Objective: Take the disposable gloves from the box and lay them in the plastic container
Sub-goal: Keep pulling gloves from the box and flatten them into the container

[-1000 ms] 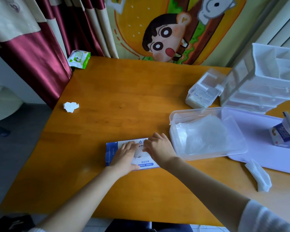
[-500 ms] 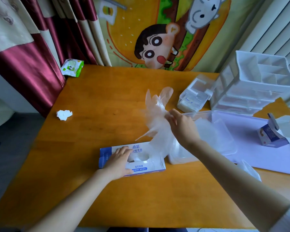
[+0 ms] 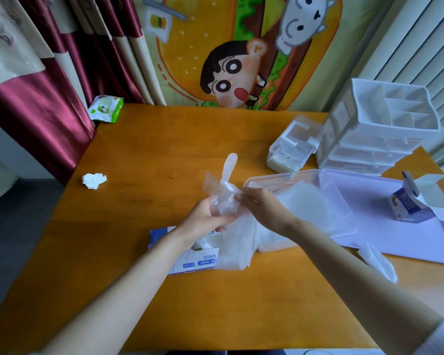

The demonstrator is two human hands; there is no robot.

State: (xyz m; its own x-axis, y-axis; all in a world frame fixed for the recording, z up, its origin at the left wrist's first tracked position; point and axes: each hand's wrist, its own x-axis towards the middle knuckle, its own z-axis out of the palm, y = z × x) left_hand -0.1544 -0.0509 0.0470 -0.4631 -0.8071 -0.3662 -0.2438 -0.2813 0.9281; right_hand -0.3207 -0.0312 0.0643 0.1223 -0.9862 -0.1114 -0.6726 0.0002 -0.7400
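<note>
- Because the gloves (image 3: 226, 201) are thin, clear plastic, I think they weigh almost nothing and are very floppy.
- They look slippery too, and they may stick to each other, so more than one could come along.
- A good place to hold is the middle of the bunch, where it is thick; I think a loose tip would slide out.
- The bunch is up in the air, over the right end of the box (image 3: 187, 262) and just left of the container (image 3: 280, 175). One glove finger sticks straight up, and the rest hangs down.
- The left hand (image 3: 203, 219) comes from below, with its fingers curled round the middle of the bunch.
- The right hand (image 3: 264, 211) reaches in from the right side and pinches the same bunch near the top.
- Both arms are stretched out over the tabletop (image 3: 164, 149), with the hands close together.
- A cloudy pile (image 3: 308, 206) of gloves lies in the container.
</note>
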